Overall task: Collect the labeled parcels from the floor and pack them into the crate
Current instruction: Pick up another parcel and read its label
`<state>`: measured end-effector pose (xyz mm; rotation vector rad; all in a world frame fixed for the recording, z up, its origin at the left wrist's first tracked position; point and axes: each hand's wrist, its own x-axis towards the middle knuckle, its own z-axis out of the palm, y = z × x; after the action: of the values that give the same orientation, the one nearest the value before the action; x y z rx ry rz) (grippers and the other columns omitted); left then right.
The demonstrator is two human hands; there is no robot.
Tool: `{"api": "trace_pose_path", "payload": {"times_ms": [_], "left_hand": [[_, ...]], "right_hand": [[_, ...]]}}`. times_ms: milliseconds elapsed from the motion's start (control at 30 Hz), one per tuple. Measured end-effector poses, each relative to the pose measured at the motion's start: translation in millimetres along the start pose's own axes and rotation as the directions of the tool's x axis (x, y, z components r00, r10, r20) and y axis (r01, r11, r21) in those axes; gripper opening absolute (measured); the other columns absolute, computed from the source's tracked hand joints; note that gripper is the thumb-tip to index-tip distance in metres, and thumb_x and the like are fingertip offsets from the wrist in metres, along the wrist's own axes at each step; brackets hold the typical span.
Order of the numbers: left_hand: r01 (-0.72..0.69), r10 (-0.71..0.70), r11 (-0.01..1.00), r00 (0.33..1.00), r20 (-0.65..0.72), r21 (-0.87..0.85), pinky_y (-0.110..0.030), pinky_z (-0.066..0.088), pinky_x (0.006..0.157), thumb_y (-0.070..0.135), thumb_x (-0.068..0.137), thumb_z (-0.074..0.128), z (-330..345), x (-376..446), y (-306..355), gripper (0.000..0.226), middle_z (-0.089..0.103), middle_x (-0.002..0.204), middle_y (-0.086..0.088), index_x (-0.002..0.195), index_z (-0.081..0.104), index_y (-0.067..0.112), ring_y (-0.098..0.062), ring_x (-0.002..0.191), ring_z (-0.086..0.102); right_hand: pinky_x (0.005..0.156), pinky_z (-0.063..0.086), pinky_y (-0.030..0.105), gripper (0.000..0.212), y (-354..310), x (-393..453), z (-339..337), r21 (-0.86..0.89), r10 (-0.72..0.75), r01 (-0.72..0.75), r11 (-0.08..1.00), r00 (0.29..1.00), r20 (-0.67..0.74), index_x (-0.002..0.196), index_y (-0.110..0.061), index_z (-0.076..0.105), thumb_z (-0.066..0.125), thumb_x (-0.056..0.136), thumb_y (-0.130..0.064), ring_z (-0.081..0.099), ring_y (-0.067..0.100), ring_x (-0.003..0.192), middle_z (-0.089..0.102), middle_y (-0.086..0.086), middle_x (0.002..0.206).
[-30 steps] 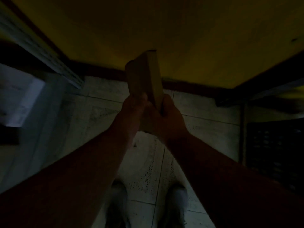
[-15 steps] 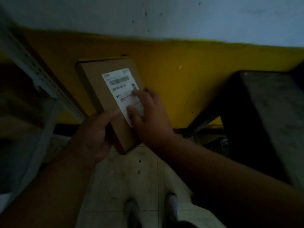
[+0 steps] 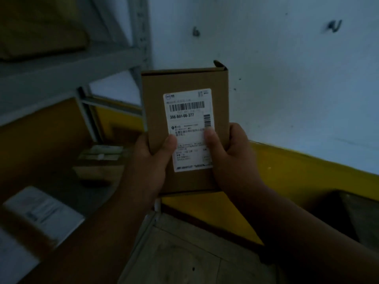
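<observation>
A flat brown cardboard parcel (image 3: 155, 95) stands upright in front of me, its white barcode label (image 3: 189, 124) facing the camera. My left hand (image 3: 149, 167) grips its lower left edge with the thumb on the label. My right hand (image 3: 231, 156) grips the lower right edge, thumb also pressed on the label. No crate is plainly visible in this dim view.
A grey metal shelf rack (image 3: 86, 64) stands at the left, with a labeled box (image 3: 100, 160) low behind it. A white-labeled package (image 3: 45, 214) lies at the lower left. A white and yellow wall (image 3: 287, 99) is ahead; a dark object (image 3: 352, 210) sits at the right.
The parcel has been turned from edge-on to label-facing and raised upright. Both hands shifted to its lower edges. My view swung up from the floor to the wall and shelves.
</observation>
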<state>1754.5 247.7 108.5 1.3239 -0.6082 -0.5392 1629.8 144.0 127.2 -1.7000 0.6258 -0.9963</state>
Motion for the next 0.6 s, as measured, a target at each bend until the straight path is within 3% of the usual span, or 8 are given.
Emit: {"api": "trace_pose_path", "payload": {"times_ms": [100, 233, 367, 533, 600], "left_hand": [[-0.051, 0.055, 0.998, 0.991, -0.126, 0.032, -0.036, 0.061, 0.074, 0.059, 0.072, 0.067, -3, -26, 9, 0.04, 0.074, 0.103, 0.016, 0.108, 0.061, 0.042, -0.007, 0.09, 0.073], [-0.027, 0.056, 0.995, 0.949, -0.31, 0.095, -0.039, 0.06, 0.08, 0.06, 0.069, 0.062, 4, -76, 12, 0.056, 0.074, 0.107, 0.011, 0.118, 0.06, 0.034, -0.008, 0.094, 0.072], [0.007, 0.047, 0.993, 0.89, -0.454, 0.115, -0.041, 0.059, 0.082, 0.059, 0.07, 0.061, 15, -138, 10, 0.061, 0.072, 0.113, 0.009, 0.126, 0.057, 0.034, -0.011, 0.098, 0.071], [0.06, 0.022, 0.992, 0.796, -0.605, 0.115, -0.035, 0.061, 0.074, 0.06, 0.071, 0.063, 7, -221, 21, 0.052, 0.074, 0.106, 0.012, 0.118, 0.058, 0.039, -0.01, 0.093, 0.073], [0.051, 0.029, 0.994, 0.742, -0.67, 0.099, -0.039, 0.062, 0.073, 0.061, 0.071, 0.065, 1, -256, 27, 0.052, 0.075, 0.104, 0.01, 0.117, 0.058, 0.039, -0.013, 0.092, 0.073]], "right_hand": [[0.054, 0.056, 0.018, 0.023, -5, -7, 5, 0.011, -0.063, 0.062, 0.998, 0.996, 0.068, 0.103, -0.026, 0.053, 0.06, 0.092, -0.046, 0.071, -0.001, 0.075, 0.069, -0.021, 0.092], [0.055, 0.055, 0.016, 0.022, -4, -27, -3, 0.066, -0.091, 0.078, 0.995, 0.973, 0.21, 0.104, -0.03, 0.054, 0.059, 0.091, -0.047, 0.07, -0.004, 0.078, 0.069, -0.024, 0.096], [0.056, 0.057, 0.018, 0.04, 0, -59, -12, 0.121, -0.082, 0.041, 0.992, 0.929, 0.36, 0.11, -0.028, 0.057, 0.057, 0.084, -0.058, 0.071, -0.002, 0.078, 0.072, -0.015, 0.095], [0.052, 0.05, 0.008, 0.046, -11, -119, -1, 0.189, -0.099, 0.01, 0.982, 0.88, 0.464, 0.103, -0.032, 0.055, 0.053, 0.076, -0.069, 0.066, -0.011, 0.077, 0.068, -0.023, 0.087], [0.054, 0.051, 0.01, 0.045, -22, -145, 3, 0.194, -0.124, 0.024, 0.981, 0.844, 0.522, 0.104, -0.036, 0.054, 0.052, 0.077, -0.072, 0.065, -0.012, 0.079, 0.068, -0.024, 0.087]]}}
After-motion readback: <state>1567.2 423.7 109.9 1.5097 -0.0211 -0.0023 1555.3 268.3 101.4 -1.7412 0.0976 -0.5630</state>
